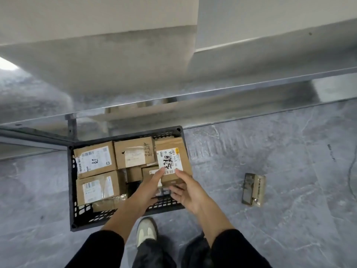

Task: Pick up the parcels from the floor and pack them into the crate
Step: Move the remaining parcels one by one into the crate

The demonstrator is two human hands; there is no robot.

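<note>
A dark plastic crate (pixel 71 192) stands on the grey floor in front of me, holding several brown cardboard parcels. Both hands hold one labelled parcel (pixel 172 151) over the crate's right side. My left hand (pixel 148 187) grips its near left edge, thumb on the white label. My right hand (pixel 185 192) grips its near right corner, fingers curled under it. Another small parcel (pixel 253 189) lies on the floor to the right of the crate, away from both hands.
A metal shelf rail (pixel 212 93) runs across just behind the crate, with large pale boxes (pixel 116 55) beyond it. My shoe (pixel 146 232) stands close to the crate's front edge. A thin cable (pixel 350 171) lies at the far right.
</note>
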